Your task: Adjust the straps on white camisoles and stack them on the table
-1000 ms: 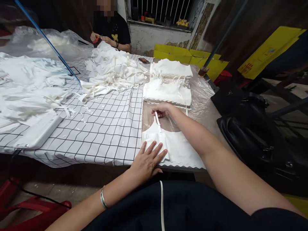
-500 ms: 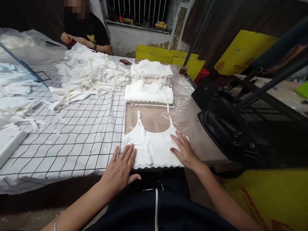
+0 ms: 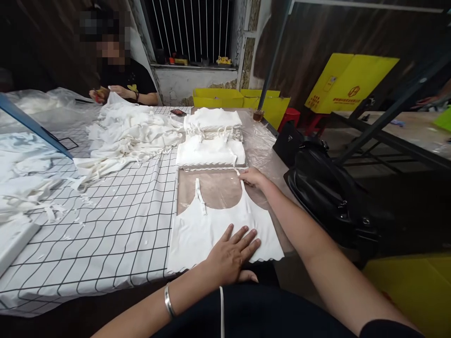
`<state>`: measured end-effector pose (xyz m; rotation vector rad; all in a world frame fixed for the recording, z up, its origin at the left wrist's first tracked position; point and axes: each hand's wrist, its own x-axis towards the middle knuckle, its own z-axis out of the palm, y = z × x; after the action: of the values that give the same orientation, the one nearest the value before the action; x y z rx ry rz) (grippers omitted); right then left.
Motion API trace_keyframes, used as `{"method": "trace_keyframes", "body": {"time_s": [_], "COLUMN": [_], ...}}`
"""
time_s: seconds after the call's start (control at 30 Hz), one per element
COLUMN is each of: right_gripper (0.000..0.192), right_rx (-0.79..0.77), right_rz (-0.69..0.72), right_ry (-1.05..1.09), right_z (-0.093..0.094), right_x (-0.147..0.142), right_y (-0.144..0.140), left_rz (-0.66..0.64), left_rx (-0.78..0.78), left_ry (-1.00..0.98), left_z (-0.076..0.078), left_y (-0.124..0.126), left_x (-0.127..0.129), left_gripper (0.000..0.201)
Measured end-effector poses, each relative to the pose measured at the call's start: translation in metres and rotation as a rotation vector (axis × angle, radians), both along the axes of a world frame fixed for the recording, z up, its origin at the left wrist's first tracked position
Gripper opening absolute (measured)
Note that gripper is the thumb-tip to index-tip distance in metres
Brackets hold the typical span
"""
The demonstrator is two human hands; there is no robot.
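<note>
two hands: both on one white camisole top (image 3: 211,230) lying flat at lower centre of the frame
left hand (image 3: 230,253): palm down, fingers spread and flat, pressing the lower body of the top near its scalloped hem; nothing gripped
right hand (image 3: 252,177): reached up to centre frame, fingertips closed lightly on the end of the right strap (image 3: 243,185); how tight the pinch is cannot be told
change: half a second ago both palms lay flat on the body of the top; now the left has slid toward the middle and the right has gone out to the strap, so the smoothing looks done and strap straightening is in hand
left strap (image 3: 200,196): lying straight on the bare table (image 3: 214,188)
finished stacks (image 3: 210,150): two piles of like tops, just above the right hand
loose heap (image 3: 130,134): white garments, upper left on the checked cloth (image 3: 116,220)
co-worker (image 3: 123,89): upper left, own hands busy at the heap
black bag (image 3: 327,192): right of the table
</note>
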<state>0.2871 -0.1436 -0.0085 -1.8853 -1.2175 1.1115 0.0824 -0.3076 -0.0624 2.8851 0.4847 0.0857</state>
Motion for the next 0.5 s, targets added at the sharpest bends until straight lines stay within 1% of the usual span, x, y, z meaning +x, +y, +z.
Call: {"method": "trace_keyframes", "body": {"time_s": [0.1,0.2,0.3,0.4,0.5], "right_gripper": [0.021,0.020,0.022,0.024,0.021], "right_rx": [-0.087,-0.080,-0.021,0.081,0.210], "right_rz": [0.028,0.017,-0.021,-0.063,-0.115], "right_ry": [0.165,0.283,0.356,0.408,0.446], "right_z": [0.012,0.031,0.054,0.078,0.102], "right_x": [0.008,0.018,0.029,0.040,0.049], "right_y": [0.016,0.032,0.047,0.059,0.058], "left_rz": [0.000,0.003,0.005,0.008,0.020], "left_rx": [-0.060,-0.093,-0.108,-0.141,-0.219], "left_ry": [0.023,0.038,0.036,0.033,0.014], "left_z": [0.001,0.005,0.006,0.005,0.007], "left_y": [-0.001,-0.001,-0.001,0.000,0.000], "left_x": [-0.003,-0.002,-0.002,-0.002,-0.002], "left_gripper": [0.088,0.089,0.089,0.089,0.091]}}
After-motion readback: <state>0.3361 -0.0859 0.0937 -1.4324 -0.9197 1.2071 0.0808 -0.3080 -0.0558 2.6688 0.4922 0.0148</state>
